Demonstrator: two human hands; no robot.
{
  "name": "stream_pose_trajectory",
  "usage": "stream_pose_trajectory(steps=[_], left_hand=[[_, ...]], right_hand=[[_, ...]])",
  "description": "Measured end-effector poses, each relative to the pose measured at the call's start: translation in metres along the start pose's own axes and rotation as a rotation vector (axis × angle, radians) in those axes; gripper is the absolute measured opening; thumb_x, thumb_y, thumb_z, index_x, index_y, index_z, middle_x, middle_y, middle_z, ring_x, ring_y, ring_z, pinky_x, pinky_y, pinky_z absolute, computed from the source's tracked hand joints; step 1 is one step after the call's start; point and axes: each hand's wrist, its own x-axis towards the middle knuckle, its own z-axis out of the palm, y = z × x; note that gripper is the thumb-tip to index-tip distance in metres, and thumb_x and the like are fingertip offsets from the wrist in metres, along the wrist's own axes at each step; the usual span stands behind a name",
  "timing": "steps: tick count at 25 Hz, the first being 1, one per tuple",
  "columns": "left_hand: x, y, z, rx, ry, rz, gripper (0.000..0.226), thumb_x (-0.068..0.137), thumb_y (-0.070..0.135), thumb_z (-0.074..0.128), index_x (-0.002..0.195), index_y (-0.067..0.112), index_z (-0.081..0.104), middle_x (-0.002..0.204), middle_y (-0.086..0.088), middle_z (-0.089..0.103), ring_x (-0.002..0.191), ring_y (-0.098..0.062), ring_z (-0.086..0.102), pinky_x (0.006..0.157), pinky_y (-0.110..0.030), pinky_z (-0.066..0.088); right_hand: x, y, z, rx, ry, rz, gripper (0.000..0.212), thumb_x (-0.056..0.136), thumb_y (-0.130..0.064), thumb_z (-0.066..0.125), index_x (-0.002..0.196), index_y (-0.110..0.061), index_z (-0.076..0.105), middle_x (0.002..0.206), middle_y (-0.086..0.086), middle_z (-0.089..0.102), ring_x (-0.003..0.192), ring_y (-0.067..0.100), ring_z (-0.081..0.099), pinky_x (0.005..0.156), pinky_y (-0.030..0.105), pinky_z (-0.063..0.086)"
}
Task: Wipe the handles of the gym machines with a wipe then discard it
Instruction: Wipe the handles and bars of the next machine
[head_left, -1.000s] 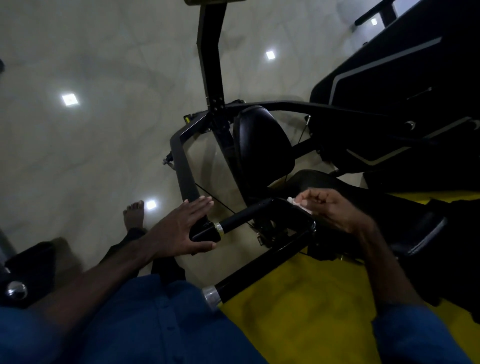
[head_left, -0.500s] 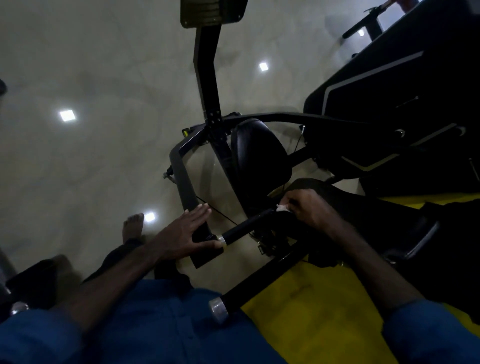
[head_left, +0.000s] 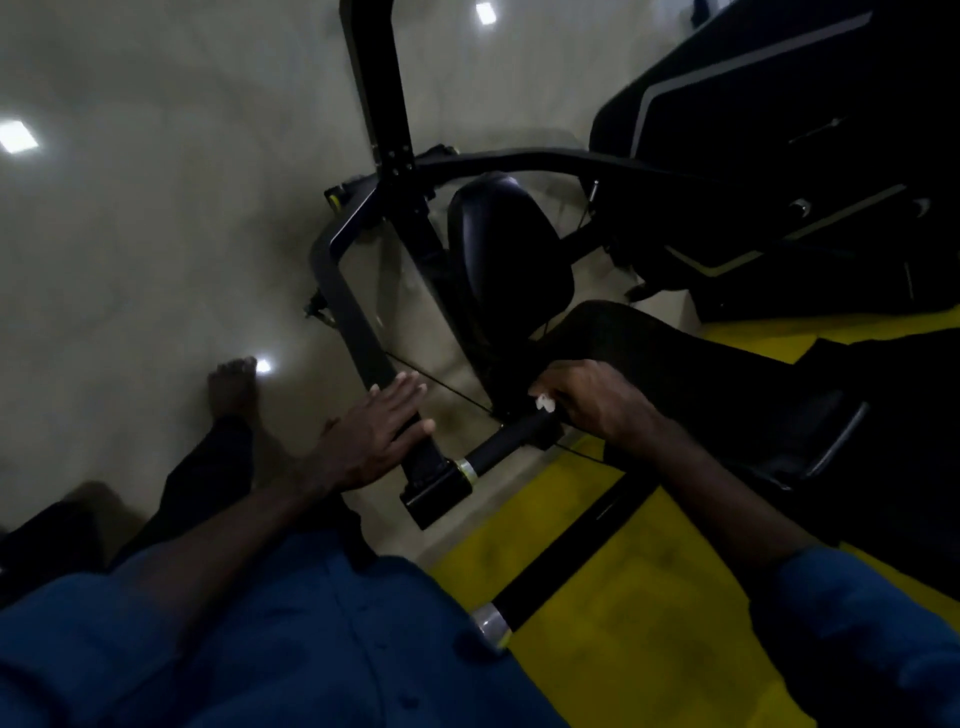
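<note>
White wipe (head_left: 545, 402) in right hand (head_left: 597, 402) on black handle (head_left: 511, 441) — no writing legible.

Matt black handle (head_left: 511, 441), shiny metal collar (head_left: 466, 467), glossy floor (head_left: 156, 234)

The wipe (head_left: 544, 402) was white against the black handle (head_left: 511, 440) — which ended in a silver collar (head_left: 466, 467). The machine frame (head_left: 358, 332) and seat pad (head_left: 506, 260) were black, the floor (head_left: 156, 249) pale beige, the mat (head_left: 639, 639) yellow, the shirt (head_left: 291, 644) blue.

two hands (head_left: 371, 434), one wipe (head_left: 544, 401), two handles (head_left: 511, 439), one seat pad (head_left: 506, 260)
</note>
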Motion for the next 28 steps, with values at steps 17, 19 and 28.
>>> stream_pose_trajectory(steps=[17, 19, 28], left_hand=[[0.001, -0.008, -0.015, 0.053, -0.092, 0.075, 0.113, 0.086, 0.09, -0.01, 0.169, 0.015, 0.011, 0.177, -0.001, -0.002, 0.162, -0.012, -0.009, 0.131, -0.035, -0.002], [0.001, -0.009, -0.016, 0.058, -0.088, 0.08, 0.113, 0.087, 0.09, -0.01, 0.169, 0.014, 0.012, 0.177, -0.003, 0.0, 0.162, -0.013, -0.007, 0.131, -0.036, -0.001], [0.003, -0.01, -0.021, 0.058, -0.134, 0.079, 0.118, 0.083, 0.092, -0.012, 0.169, 0.014, 0.011, 0.177, -0.004, -0.002, 0.162, -0.013, -0.008, 0.129, -0.036, -0.002]], right_hand=[[-0.005, -0.101, 0.039, 0.089, 0.038, -0.026, 0.014, 0.095, -0.009, 0.068, 0.1, -0.017, 0.078, 0.102, 0.0, 0.057, 0.095, 0.015, 0.049, 0.078, 0.036, 0.051], [-0.003, -0.103, 0.043, 0.094, 0.046, -0.14, 0.011, 0.09, -0.009, 0.073, 0.098, -0.013, 0.08, 0.097, 0.002, 0.059, 0.092, 0.017, 0.05, 0.075, 0.033, 0.048], [-0.015, -0.042, -0.009, -0.181, 0.089, 0.268, 0.014, 0.095, -0.022, 0.07, 0.108, -0.021, 0.075, 0.115, 0.005, 0.06, 0.107, 0.026, 0.058, 0.094, 0.041, 0.042]])
